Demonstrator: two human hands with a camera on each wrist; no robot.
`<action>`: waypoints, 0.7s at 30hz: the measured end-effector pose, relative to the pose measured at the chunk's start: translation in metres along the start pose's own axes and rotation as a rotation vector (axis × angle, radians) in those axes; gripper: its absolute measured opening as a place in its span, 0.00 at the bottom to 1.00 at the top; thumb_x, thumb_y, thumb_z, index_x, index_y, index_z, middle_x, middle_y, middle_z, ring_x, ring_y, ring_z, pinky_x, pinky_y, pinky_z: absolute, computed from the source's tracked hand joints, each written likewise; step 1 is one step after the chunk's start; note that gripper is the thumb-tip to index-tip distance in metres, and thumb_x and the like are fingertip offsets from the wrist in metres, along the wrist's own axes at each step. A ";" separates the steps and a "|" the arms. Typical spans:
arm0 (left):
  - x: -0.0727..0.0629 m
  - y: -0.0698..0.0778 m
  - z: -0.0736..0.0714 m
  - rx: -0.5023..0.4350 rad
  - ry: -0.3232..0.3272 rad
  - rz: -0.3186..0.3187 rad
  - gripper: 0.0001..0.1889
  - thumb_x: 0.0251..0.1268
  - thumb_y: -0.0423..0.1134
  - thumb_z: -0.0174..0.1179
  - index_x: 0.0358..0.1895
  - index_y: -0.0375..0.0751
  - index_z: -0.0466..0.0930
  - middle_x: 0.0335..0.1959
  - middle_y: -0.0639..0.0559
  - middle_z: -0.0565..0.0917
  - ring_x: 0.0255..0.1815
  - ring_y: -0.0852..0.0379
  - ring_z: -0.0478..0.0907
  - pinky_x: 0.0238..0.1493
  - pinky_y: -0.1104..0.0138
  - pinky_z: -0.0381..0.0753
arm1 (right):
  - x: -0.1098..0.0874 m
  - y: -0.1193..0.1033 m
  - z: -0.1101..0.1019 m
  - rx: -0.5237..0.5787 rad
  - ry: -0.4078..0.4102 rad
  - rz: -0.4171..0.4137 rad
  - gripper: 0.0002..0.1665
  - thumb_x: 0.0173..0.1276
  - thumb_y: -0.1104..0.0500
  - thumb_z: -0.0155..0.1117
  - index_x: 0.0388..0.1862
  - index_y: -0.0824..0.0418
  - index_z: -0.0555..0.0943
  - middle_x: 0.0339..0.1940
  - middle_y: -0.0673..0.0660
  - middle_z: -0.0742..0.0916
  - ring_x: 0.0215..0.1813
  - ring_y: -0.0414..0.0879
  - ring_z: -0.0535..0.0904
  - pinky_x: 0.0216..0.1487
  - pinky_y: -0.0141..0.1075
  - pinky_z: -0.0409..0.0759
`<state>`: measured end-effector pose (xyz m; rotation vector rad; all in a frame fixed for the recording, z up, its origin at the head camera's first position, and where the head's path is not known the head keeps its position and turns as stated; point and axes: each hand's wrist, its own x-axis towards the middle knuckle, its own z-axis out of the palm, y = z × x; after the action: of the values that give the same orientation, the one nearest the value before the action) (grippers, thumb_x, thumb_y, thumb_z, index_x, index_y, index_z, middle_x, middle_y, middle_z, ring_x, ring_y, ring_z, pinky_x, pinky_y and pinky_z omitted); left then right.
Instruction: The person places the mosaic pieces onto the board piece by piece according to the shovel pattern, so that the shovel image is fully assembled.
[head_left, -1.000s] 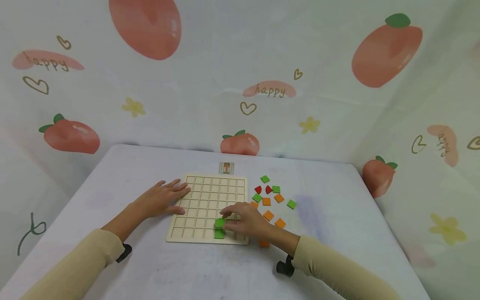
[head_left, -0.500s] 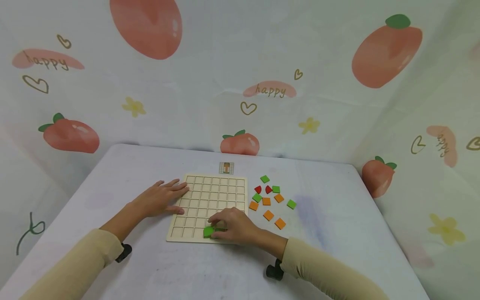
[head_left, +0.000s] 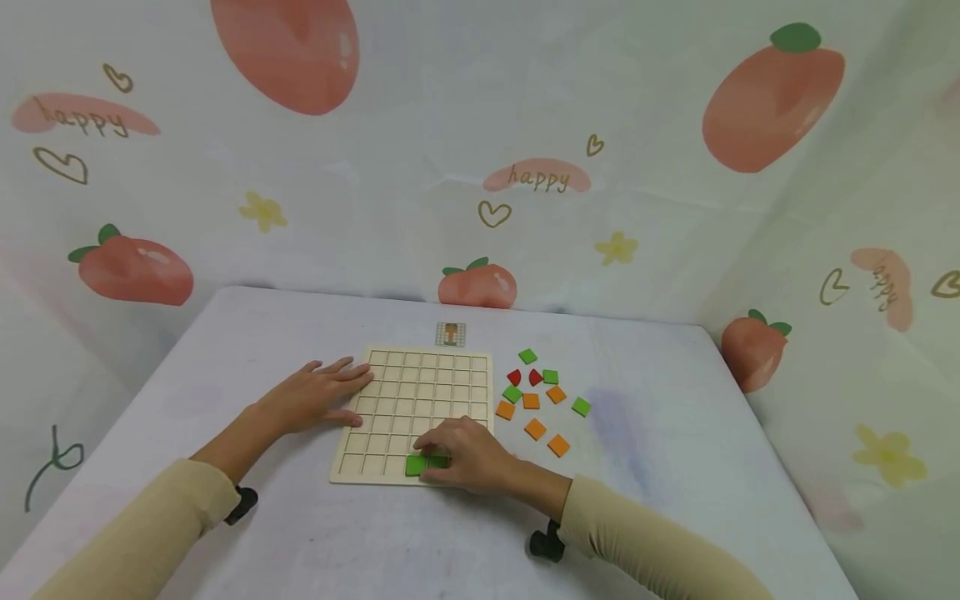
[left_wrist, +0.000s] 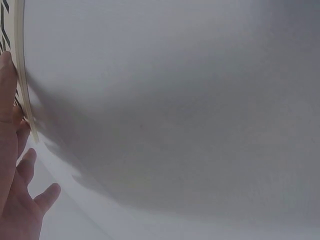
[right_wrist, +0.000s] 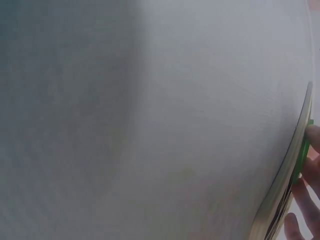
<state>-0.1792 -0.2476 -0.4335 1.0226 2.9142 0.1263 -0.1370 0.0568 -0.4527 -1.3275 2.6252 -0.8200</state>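
A pale wooden grid board [head_left: 403, 407] lies on the white table. My left hand [head_left: 307, 398] rests spread at its left edge, fingertips on the rim and thumb lower down; the left wrist view shows this board edge [left_wrist: 20, 65] by the fingers. In the front row, my right hand [head_left: 471, 454] has thumb and index finger at either side of a green square tile [head_left: 415, 466] lying flat in a cell. Directly right of it sits another green tile [head_left: 438, 462], partly covered by the fingers. The right wrist view catches a green edge [right_wrist: 301, 159] under the fingertips.
Right of the board lie loose orange squares [head_left: 535, 429], green squares [head_left: 581, 407] and two red wedge pieces [head_left: 513, 377]. A small picture card [head_left: 451, 334] is behind the board. A printed cloth [head_left: 390, 192] hangs beyond the table.
My right hand has moved left and toward me with the green tile, from above the first front-row tile to the cell left of it, where it now lies flat. The left hand stays at the edge.
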 end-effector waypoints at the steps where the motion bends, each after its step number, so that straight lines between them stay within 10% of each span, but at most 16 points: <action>1: 0.000 0.000 0.000 -0.003 0.000 -0.001 0.40 0.64 0.61 0.60 0.72 0.38 0.69 0.72 0.42 0.70 0.73 0.36 0.63 0.63 0.36 0.65 | 0.000 0.000 0.000 -0.006 0.002 0.001 0.21 0.62 0.52 0.75 0.53 0.55 0.85 0.45 0.44 0.89 0.47 0.32 0.79 0.56 0.29 0.73; 21: 0.001 0.001 0.003 0.005 0.005 0.001 0.40 0.64 0.61 0.60 0.72 0.38 0.69 0.72 0.42 0.70 0.73 0.36 0.63 0.63 0.37 0.66 | 0.000 -0.003 0.004 -0.061 0.045 0.008 0.20 0.61 0.53 0.75 0.52 0.54 0.86 0.41 0.42 0.88 0.44 0.31 0.79 0.53 0.28 0.74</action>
<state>-0.1798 -0.2461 -0.4362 1.0262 2.9194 0.1219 -0.1336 0.0538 -0.4543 -1.3271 2.7085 -0.7842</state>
